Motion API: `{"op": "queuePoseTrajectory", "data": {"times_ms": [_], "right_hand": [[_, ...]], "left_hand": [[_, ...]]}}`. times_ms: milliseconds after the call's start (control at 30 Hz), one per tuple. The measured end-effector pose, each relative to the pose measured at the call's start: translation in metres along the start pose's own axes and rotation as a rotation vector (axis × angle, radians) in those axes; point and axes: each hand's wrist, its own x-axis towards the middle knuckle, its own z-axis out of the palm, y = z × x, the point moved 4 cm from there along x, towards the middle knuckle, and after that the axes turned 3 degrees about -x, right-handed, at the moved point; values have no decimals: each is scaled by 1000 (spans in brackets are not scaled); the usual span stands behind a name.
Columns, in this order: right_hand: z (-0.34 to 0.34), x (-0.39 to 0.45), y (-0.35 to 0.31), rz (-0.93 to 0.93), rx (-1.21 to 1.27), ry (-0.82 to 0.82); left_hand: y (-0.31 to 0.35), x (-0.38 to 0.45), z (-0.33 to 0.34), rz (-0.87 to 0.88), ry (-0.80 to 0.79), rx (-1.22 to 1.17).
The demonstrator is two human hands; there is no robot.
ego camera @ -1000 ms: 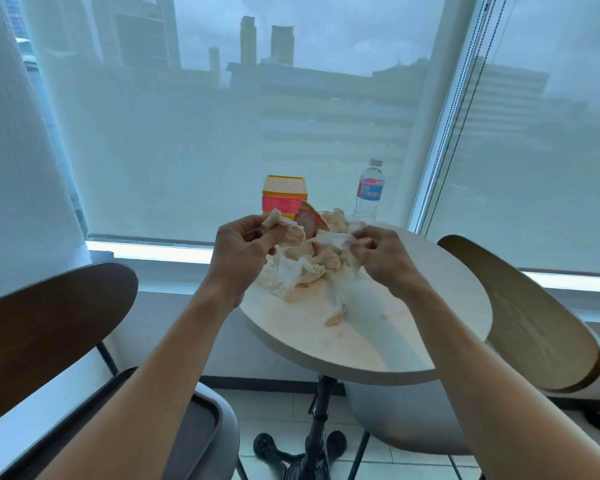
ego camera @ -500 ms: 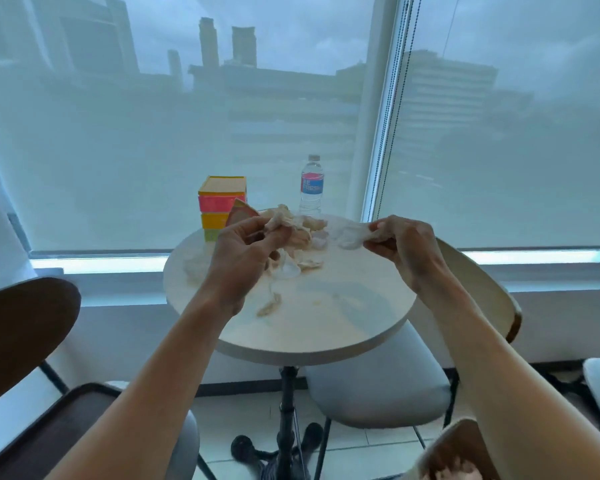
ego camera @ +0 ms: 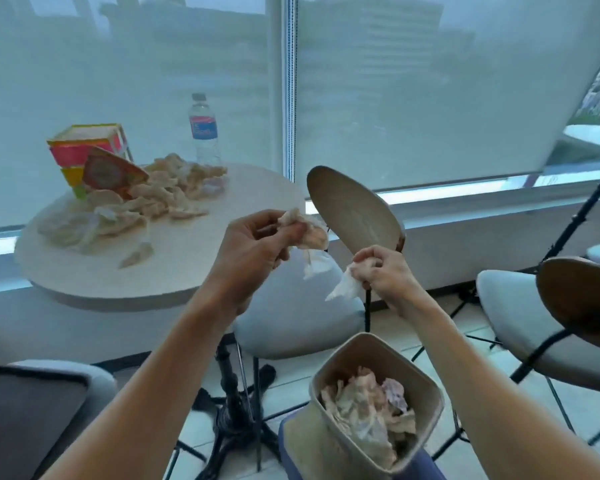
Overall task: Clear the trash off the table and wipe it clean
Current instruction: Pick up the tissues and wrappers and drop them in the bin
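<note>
Crumpled stained white tissues, two wads: one cream-brown wad (ego camera: 303, 230) in my left hand (ego camera: 253, 244), one whiter scrap (ego camera: 345, 289) in my right hand (ego camera: 383, 273), both held off the table edge, above and left of the beige square-mouthed plastic bin (ego camera: 426, 393), which sits on the floor by my leg and already has crumpled tissue inside. More of the same, a heap of used tissues (ego camera: 142, 206), lies on the round pale stone-look tabletop (ego camera: 194, 265), spread left to centre, one small scrap apart near the front. Behind the heap, a pink-yellow-green cardboard box (ego camera: 84, 147) with a torn orange flap, and a clear water bottle with pink-blue label (ego camera: 204, 133), upright near the far rim. Room: big window with sheer grey roller blinds, blurred buildings outside, tiled floor, wood-backed chairs with grey cushions (ego camera: 354, 209) around. Left fingers curled, thumb and forefinger clamping its wad, a thin strip dangling below. Right fingers bunched tight round its scrap, tip poking out downward-left. Hands apart, not touching.
</note>
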Motion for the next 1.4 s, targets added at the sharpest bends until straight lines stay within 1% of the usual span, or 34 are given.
{"op": "queuePoseTrajectory", "data": {"times_ms": [100,233,333,400,467,533,667,733,867,967,1033,1100,1233,1400], "right_hand": [[-13,-6,55,90,-77,-68],[-17,-15,128,197,-228,-92],[-13,-22,156,245,-318,-177],[-17,-22,161,266,-315,-157],[-25,-16,158,248,-306,-72],[-32,-8,150,223,-282,-17],[-35,1,132,189,-190,-43],[-32,1,118,154,-170,-85],[-17,-7,77,98,-111,-176],[-3,-9,40,43,-51,-259],[7,-7,12,-2,5,-279],[18,-5,-18,-45,54,-264],[50,6,-72,-130,105,-247],[108,29,-125,-218,9,-252]], "left_hand": [[-24,-12,31,-50,-32,18],[-59,-27,64,-128,-36,37],[-90,-37,80,-220,-27,73],[-113,-44,89,-289,-38,92],[-136,-49,95,-359,-48,130],[-160,-53,97,-413,-57,224],[-190,-58,96,-590,-160,351],[-188,-55,90,-619,-168,393],[-148,-42,81,-503,-191,395],[-105,-30,70,-347,-163,381],[-75,-22,57,-226,-126,411],[-47,-14,40,-144,-93,423],[-6,1,-3,-55,-19,421],[20,17,-71,-14,78,464]]}}
